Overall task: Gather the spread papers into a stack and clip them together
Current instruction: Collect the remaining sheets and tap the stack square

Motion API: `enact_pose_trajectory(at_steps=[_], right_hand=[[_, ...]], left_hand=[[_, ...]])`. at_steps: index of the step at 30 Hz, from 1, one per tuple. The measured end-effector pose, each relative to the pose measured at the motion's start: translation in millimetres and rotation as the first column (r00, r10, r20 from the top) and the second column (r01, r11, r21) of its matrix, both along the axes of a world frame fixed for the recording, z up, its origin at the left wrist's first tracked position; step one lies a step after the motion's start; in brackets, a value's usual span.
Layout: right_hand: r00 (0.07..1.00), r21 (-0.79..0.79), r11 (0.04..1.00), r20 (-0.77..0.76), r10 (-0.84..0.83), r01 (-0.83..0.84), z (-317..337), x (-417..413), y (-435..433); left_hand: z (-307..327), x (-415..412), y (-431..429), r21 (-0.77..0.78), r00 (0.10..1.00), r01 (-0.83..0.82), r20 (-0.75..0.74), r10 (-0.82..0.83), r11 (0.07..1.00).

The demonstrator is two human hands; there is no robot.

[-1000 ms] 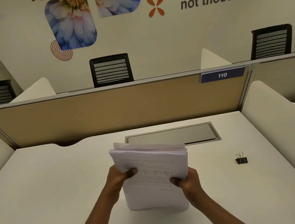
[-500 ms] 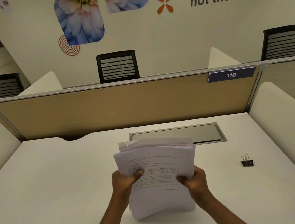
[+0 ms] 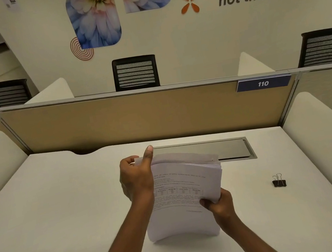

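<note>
A stack of white printed papers (image 3: 183, 191) stands on its bottom edge on the white desk (image 3: 55, 223), bowed slightly, with its upper sheets uneven. My left hand (image 3: 136, 175) grips the stack's top left corner, thumb raised along the edge. My right hand (image 3: 219, 202) pinches the stack's right edge lower down. A black binder clip (image 3: 279, 181) lies on the desk to the right, apart from both hands.
A grey metal cable hatch (image 3: 229, 148) is set flush into the desk behind the papers. A tan partition (image 3: 137, 119) with a "110" tag closes off the back. Padded white side dividers (image 3: 327, 130) flank the desk. Black chairs stand beyond the partition.
My left hand has slid from the stack's left edge up to its top left corner. The stack's bottom edge now rests on the desk. The right hand keeps its hold.
</note>
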State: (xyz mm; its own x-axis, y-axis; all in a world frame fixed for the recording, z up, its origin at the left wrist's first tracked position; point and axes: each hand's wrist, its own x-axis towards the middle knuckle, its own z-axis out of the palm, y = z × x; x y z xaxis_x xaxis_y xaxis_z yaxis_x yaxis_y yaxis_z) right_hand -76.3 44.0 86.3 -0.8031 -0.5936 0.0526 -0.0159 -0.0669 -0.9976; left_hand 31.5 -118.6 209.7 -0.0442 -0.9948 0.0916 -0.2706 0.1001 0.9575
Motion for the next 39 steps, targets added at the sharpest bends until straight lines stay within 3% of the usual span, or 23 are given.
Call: enact_pose_trajectory(at_steps=[7, 17, 21, 24, 26, 28, 30, 33, 39], right_hand=[[1.0, 0.02, 1.0, 0.003, 0.009, -0.009, -1, 0, 1], [0.998, 0.024, 0.999, -0.044, 0.037, -0.036, 0, 0, 0], [0.999, 0.03, 0.999, -0.04, 0.031, -0.03, 0, 1, -2], [0.999, 0.015, 1.0, 0.037, 0.004, -0.004, -1, -1, -5], [0.995, 0.004, 1.0, 0.093, -0.018, 0.018, -2, -2, -4], [0.988, -0.014, 1.0, 0.154, -0.024, 0.027, -4, -3, -1], [0.979, -0.028, 0.999, 0.2, -0.034, 0.04, -6, -3, 1], [0.976, -0.033, 0.998, 0.216, -0.04, 0.049, -5, -2, 1], [0.984, -0.007, 1.0, 0.179, -0.013, 0.014, -2, -2, 2]], left_hand=[[-3, -3, 0, -0.016, 0.999, -0.003, 0.054, 0.004, 1.0], [-18, 6, -11, 0.008, 0.973, 0.033, -0.23, -0.03, 0.999], [-21, 7, -17, 0.086, 0.941, 0.068, -0.338, -0.035, 0.994], [-22, 15, -26, 0.014, 0.9, 0.193, -0.401, -0.172, 0.981], [-26, 25, -37, -0.049, 0.821, 0.389, -0.435, -0.371, 0.92], [-37, 36, -46, -0.079, 0.742, 0.594, -0.331, -0.583, 0.801], [-52, 46, -46, 0.031, 0.671, 0.726, -0.245, -0.699, 0.687], [-80, 51, -40, 0.209, 0.628, 0.777, -0.201, -0.752, 0.593], [-94, 42, -26, 0.277, 0.68, 0.733, -0.283, -0.677, 0.621]])
